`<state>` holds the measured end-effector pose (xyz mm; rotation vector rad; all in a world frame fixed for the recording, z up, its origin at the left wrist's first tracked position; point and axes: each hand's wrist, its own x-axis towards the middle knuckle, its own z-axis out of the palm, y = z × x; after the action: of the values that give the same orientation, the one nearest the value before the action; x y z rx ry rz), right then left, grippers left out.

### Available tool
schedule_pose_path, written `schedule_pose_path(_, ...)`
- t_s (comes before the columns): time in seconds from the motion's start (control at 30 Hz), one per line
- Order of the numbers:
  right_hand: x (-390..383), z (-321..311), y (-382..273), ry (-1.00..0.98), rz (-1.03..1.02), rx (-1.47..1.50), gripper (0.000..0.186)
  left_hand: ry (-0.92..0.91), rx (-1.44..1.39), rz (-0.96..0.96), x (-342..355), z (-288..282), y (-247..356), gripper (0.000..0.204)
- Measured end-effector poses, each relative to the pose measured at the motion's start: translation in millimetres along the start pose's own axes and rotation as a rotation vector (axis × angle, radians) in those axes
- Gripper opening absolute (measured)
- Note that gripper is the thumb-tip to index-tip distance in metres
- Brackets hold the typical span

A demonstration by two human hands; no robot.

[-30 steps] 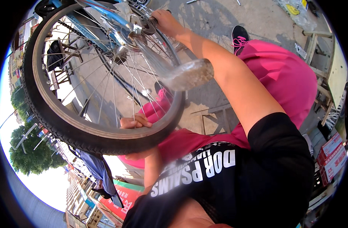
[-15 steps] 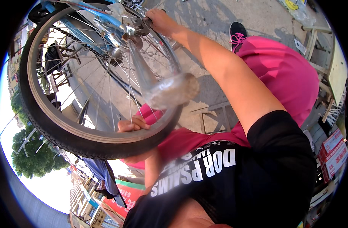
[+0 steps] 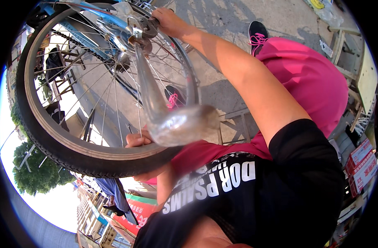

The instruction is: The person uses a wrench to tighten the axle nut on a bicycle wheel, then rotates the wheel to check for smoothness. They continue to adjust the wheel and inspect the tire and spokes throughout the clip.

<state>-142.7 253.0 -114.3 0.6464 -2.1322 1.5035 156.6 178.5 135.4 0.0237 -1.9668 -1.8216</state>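
A bicycle wheel (image 3: 100,153) with a black tyre and metal rim stands tilted before me, joined to a light-blue frame (image 3: 98,18). My left hand (image 3: 138,139) is closed round the rim and tyre at the near side, fingers curled through the spokes. My right hand (image 3: 167,22) is closed at the hub's right side on a grey metal wrench-like tool (image 3: 149,28); most of its handle is hidden. From beside the hub a shiny silver leg (image 3: 151,89), looking like a kickstand, points toward me. Its broad, blurred foot covers part of the rim.
Wooden stools (image 3: 63,66) and a dark bag stand beyond the wheel on the left. At right are a wooden bench (image 3: 364,78) and red-and-white cartons (image 3: 360,165). A person's blue-clad leg (image 3: 112,192) shows lower left. My black shoe (image 3: 258,37) rests on concrete.
The wheel has shifted slightly left and toward me, and the silver foot sits lower. My right hand moved a little left with the tool. Another shoe now shows behind the spokes.
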Motion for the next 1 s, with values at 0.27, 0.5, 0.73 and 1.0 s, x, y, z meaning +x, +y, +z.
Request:
schedule_pose_path(0.27,-11,1,3,-0.082,0.086,-0.057,0.021,-0.009,0.039,0.000,0,-1,-2,0.087)
schedule_pose_path(0.5,-14,-8,-3,-0.047,0.086,-0.042,0.013,-0.017,-0.078,0.001,3,7,1,0.089)
schedule_pose_path(0.73,-8,-28,16,-0.369,0.185,-0.151,0.017,-0.042,-0.120,-0.002,4,5,2,0.090)
schedule_pose_path(1.0,-26,-23,14,-0.260,0.293,-0.149,0.019,-0.048,-0.075,0.010,7,6,1,0.088)
